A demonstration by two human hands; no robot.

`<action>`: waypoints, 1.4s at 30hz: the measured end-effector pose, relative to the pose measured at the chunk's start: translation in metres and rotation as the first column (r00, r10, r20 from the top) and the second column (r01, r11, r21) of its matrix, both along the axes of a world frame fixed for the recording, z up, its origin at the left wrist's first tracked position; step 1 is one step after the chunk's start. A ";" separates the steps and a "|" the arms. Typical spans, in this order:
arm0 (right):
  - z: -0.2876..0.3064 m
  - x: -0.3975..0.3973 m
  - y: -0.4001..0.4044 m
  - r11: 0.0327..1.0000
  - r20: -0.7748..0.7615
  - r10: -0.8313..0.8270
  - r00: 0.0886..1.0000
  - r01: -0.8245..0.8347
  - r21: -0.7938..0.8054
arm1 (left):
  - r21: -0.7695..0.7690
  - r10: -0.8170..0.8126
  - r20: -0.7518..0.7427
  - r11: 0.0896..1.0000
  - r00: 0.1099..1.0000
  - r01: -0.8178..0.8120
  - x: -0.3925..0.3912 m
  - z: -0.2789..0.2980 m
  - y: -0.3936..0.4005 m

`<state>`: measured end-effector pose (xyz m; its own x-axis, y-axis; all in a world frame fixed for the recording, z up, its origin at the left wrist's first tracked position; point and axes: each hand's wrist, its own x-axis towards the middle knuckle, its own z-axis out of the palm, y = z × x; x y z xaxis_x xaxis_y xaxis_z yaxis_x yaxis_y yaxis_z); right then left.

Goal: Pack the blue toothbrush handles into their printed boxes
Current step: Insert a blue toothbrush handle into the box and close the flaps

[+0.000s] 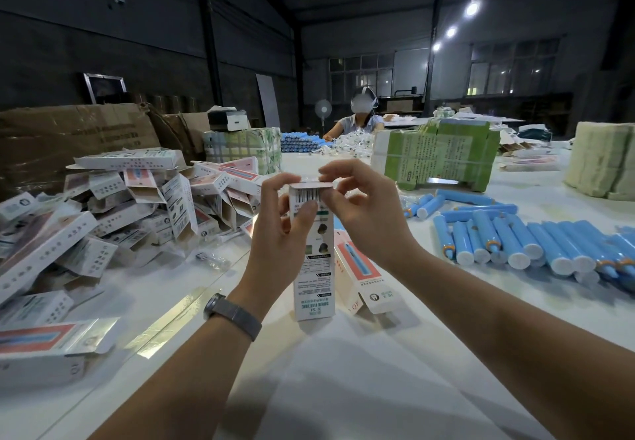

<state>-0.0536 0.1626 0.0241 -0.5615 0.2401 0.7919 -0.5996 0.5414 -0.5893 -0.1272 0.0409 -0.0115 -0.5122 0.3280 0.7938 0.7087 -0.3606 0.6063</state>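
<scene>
A printed white box (314,278) stands upright on the white table (360,388) in front of me. My left hand (285,219) grips its upper part, thumb across the barcode face. My right hand (360,206) pinches the top flap at the box's upper right edge. A second printed box (364,278) with a pink face lies right behind it. Several blue toothbrush handles (515,244) lie in a loose row on the table to the right.
A heap of printed boxes (113,219) covers the left side, one box (48,343) lying near the front left. Bundled green flat cartons (443,158) and a pale stack (604,164) stand behind. A person (357,120) sits at the far end.
</scene>
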 end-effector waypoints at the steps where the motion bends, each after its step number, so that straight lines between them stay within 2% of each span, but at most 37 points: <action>1: 0.000 0.000 -0.001 1.000 0.008 -0.003 1.000 0.002 0.017 | -0.004 0.003 -0.013 1.000 1.000 -0.003 -0.001 0.000 0.000; 8: 0.004 0.004 0.001 0.999 0.050 0.043 0.998 -0.043 -0.001 | 0.028 -0.108 -0.028 0.994 0.994 0.109 0.001 -0.002 0.001; 11: 0.006 0.003 -0.001 1.000 0.034 0.008 0.999 -0.009 0.018 | 0.041 -0.119 -0.039 0.992 0.992 0.121 0.002 -0.002 0.002; 16: 0.004 0.003 -0.001 0.994 0.026 -0.066 0.998 0.063 0.086 | -0.010 -0.081 -0.058 0.997 0.995 0.080 0.005 -0.003 0.004; 19: 0.008 0.004 0.002 0.993 0.016 -0.068 0.998 0.066 0.097 | -0.045 -0.032 -0.114 0.999 0.993 0.027 0.004 -0.003 0.005; 24: 0.008 0.004 0.001 0.994 0.046 -0.021 0.999 0.016 0.111 | -0.056 0.026 -0.096 0.998 0.995 -0.031 0.003 -0.003 0.006; 33: 0.018 0.008 0.003 0.972 0.019 -0.076 0.997 0.070 0.223 | -0.118 0.049 -0.143 0.991 0.988 -0.067 0.005 -0.002 0.009; 42: 0.031 0.013 0.007 0.972 0.122 -0.050 0.991 0.020 0.233 | -0.142 0.018 -0.139 0.989 0.990 -0.038 0.008 -0.004 0.008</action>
